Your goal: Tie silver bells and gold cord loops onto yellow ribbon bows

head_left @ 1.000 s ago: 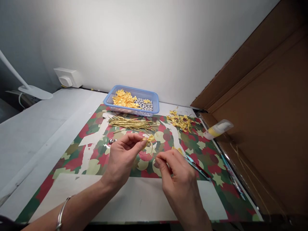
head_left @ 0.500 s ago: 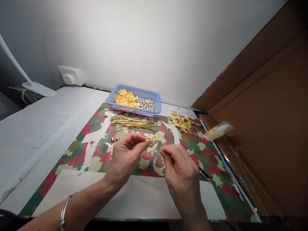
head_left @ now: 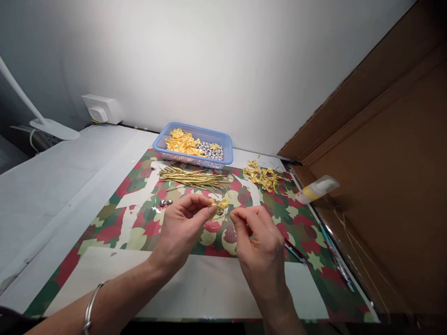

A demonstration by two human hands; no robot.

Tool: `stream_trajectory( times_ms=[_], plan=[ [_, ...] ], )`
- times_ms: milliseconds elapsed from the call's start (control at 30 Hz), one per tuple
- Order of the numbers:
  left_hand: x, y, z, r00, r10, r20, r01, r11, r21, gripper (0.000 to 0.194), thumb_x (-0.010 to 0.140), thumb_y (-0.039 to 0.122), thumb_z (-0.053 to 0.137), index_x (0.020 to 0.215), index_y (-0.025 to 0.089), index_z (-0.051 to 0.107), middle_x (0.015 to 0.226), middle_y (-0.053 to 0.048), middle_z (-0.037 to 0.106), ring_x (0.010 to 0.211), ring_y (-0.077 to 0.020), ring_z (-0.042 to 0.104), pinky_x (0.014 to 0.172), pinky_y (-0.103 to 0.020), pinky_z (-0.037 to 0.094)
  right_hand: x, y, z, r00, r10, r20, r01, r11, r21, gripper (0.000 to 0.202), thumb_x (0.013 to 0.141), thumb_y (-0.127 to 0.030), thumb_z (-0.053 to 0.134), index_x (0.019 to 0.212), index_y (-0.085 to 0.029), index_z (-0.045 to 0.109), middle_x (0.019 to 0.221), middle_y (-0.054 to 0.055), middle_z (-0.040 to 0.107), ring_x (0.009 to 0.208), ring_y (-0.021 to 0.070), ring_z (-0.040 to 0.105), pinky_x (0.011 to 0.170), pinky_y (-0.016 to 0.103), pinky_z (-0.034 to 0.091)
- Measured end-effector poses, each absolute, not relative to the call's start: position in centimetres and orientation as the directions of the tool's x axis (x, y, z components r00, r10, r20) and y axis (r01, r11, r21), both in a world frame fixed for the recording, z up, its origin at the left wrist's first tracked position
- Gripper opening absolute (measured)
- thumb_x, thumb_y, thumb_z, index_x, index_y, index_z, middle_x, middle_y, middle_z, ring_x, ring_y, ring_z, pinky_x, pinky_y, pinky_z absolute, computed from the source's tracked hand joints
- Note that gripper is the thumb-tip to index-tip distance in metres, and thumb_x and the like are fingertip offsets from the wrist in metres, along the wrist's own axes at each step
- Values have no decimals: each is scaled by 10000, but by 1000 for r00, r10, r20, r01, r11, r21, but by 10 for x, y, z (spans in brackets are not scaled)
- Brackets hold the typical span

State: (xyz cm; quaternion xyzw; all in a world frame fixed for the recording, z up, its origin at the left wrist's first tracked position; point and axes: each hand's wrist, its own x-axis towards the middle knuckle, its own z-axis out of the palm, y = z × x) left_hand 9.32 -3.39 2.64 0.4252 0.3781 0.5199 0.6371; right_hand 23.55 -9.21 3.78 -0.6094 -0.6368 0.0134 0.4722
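Observation:
Between the thumb and forefinger of my left hand (head_left: 186,221) is a yellow ribbon bow (head_left: 223,204), with a small silver bell (head_left: 220,211) hanging just below it. My right hand (head_left: 260,237) is pinched shut close beside the bow, on what looks like the end of a thin gold twist tie; the fingertips hide most of it. Two loose silver bells (head_left: 165,203) lie left of my left hand. Beyond both hands lies a bundle of gold twist ties (head_left: 192,177).
A blue basket (head_left: 228,151) at the back holds yellow bows and silver bells. Finished-looking bows with ties (head_left: 263,177) are heaped at right. A pump bottle (head_left: 317,190) leans near the cardboard wall (head_left: 384,163). A thin tool (head_left: 295,251) lies beside my right hand.
My right hand has shifted slightly left, nearer the bow. The left hand keeps its pinch on the bow, almost in the same place.

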Motion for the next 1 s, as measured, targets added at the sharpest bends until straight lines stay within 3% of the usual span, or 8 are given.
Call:
stream_trajectory(
  times_ms=[267, 500, 733, 1000],
  plan=[
    [95, -35, 27, 197, 978, -62, -357, 131, 925, 155, 808, 267, 866, 780, 185, 738, 756, 18, 705, 694, -95, 640, 576, -133, 562, 236, -88, 32, 248, 888, 388, 586, 182, -790, 164, 1019, -236, 565, 879, -208, 647, 790, -12, 602, 641, 121, 569, 553, 222, 470],
    [93, -34, 25, 211, 977, -43, -331, 113, 937, 130, 815, 254, 854, 783, 188, 746, 761, 11, 706, 720, -106, 641, 602, -143, 572, 241, -89, 32, 249, 890, 382, 589, 175, -789, 173, 1024, -223, 557, 879, -211, 652, 805, -16, 575, 626, 107, 527, 526, 210, 433],
    [95, -35, 28, 239, 971, -8, -279, 76, 957, 100, 789, 212, 846, 773, 167, 758, 738, -6, 719, 693, -114, 641, 598, -161, 556, 254, -83, 52, 91, 883, 461, 734, 253, -630, 164, 997, -121, 580, 892, -190, 685, 830, 6, 597, 697, 123, 555, 618, 231, 438],
    [93, -34, 25, 300, 954, -19, -252, 99, 963, 140, 790, 239, 836, 787, 157, 722, 730, -7, 699, 677, -123, 630, 595, -197, 579, 257, -73, 74, -217, 868, 446, 890, 364, -275, 234, 911, 15, 585, 879, -172, 720, 846, 37, 588, 786, 183, 548, 649, 284, 383]
  ],
)
